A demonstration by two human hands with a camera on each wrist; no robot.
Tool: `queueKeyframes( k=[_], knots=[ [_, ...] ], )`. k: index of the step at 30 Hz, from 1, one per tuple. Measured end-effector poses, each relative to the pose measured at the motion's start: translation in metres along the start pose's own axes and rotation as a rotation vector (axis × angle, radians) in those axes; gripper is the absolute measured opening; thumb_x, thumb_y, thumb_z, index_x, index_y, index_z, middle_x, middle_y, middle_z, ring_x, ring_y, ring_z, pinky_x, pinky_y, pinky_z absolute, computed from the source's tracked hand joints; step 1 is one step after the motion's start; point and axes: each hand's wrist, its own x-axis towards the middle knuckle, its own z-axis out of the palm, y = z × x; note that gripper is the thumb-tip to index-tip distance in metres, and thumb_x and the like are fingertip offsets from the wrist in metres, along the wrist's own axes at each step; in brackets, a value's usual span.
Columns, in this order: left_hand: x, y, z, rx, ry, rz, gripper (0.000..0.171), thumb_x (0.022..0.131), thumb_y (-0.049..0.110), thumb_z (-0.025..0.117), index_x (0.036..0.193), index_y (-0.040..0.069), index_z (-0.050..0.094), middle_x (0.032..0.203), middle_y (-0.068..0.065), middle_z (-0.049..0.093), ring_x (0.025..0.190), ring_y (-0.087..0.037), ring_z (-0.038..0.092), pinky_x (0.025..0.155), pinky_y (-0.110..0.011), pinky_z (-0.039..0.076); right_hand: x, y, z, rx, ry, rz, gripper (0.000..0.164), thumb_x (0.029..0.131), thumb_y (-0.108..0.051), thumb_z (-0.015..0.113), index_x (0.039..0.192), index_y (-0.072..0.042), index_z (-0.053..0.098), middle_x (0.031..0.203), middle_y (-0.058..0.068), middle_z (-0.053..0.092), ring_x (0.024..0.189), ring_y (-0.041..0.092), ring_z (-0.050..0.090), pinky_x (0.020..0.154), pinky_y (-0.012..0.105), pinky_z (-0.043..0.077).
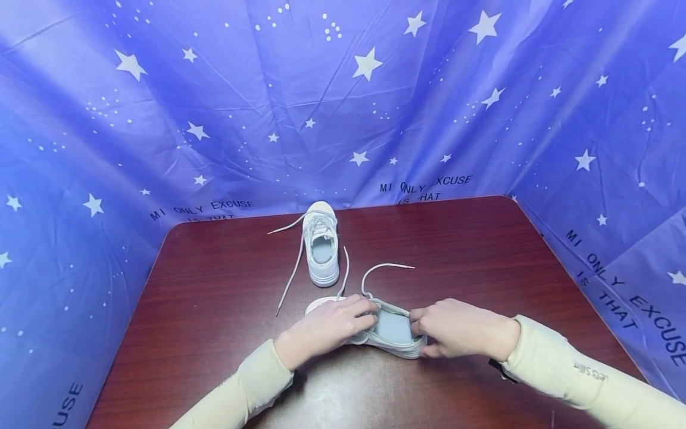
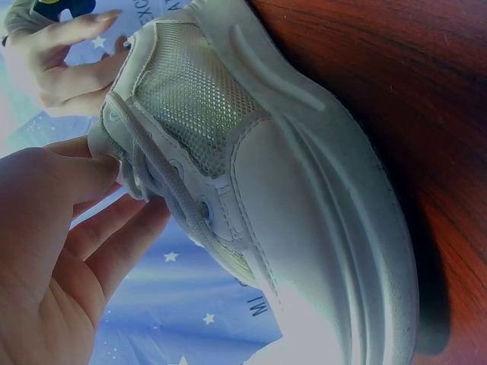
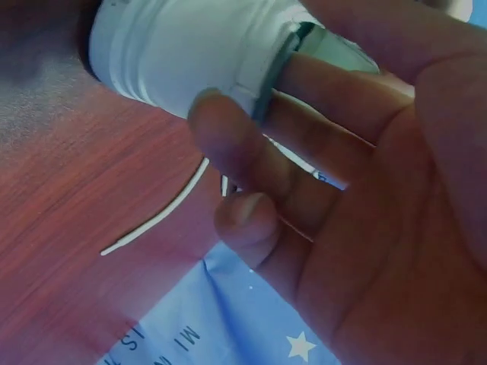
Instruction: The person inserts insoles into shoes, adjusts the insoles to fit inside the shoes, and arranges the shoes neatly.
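Observation:
A white sneaker (image 1: pixel 395 329) lies on the table between both hands, its toe to the left and its opening facing up. My left hand (image 1: pixel 334 325) holds its upper by the tongue; in the left wrist view, thumb and fingers pinch the edge above the crossed lace (image 2: pixel 163 163). At the other end my right hand (image 1: pixel 463 328) grips the heel (image 3: pixel 179 53), with some fingers inside the collar and the thumb low on the outside. One loose lace end (image 1: pixel 388 266) curves away behind the opening. The left hand covers part of the toe in the head view.
Behind it, a second white sneaker (image 1: pixel 324 271) stands upright, toe toward the back, its untied lace ends (image 1: pixel 291 280) trailing to the left. The dark red table (image 1: pixel 225 322) has rounded back corners. A blue star-printed curtain (image 1: pixel 300 89) encloses the back and sides.

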Motion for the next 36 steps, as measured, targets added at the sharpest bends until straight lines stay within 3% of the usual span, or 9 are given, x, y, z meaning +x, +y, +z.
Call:
queueKeyframes(
  k=[11,21,36],
  knots=[
    [0.0,0.001,0.0,0.006,-0.004,-0.003,0.017,0.083,0.011,0.065,0.098,0.019,0.066,0.117,0.004,0.064,0.111,-0.011,0.055,0.083,-0.023,0.054,0.004,-0.002,0.005,-0.012,-0.003,0.007,0.016,0.077,-0.036,0.071,0.072,-0.023,0.064,0.075,-0.013,0.054,0.051,0.003,0.04,0.045,0.027,0.042],
    [0.001,0.001,0.001,0.004,0.005,-0.002,0.015,0.084,0.012,0.063,0.097,0.019,0.066,0.117,0.004,0.064,0.11,-0.011,0.056,0.083,-0.024,0.054,0.006,0.0,0.014,-0.062,-0.009,-0.003,0.021,0.072,-0.04,0.074,0.07,-0.023,0.062,0.073,-0.013,0.051,0.048,0.005,0.041,0.044,0.027,0.041],
    [0.0,0.001,0.001,0.013,-0.01,-0.01,0.015,0.084,0.014,0.064,0.098,0.02,0.066,0.119,0.006,0.063,0.112,-0.011,0.055,0.085,-0.023,0.053,0.009,0.002,0.022,-0.055,-0.011,0.009,0.024,0.073,-0.043,0.072,0.067,-0.023,0.059,0.072,-0.013,0.052,0.049,0.005,0.041,0.042,0.03,0.041]
  ],
)
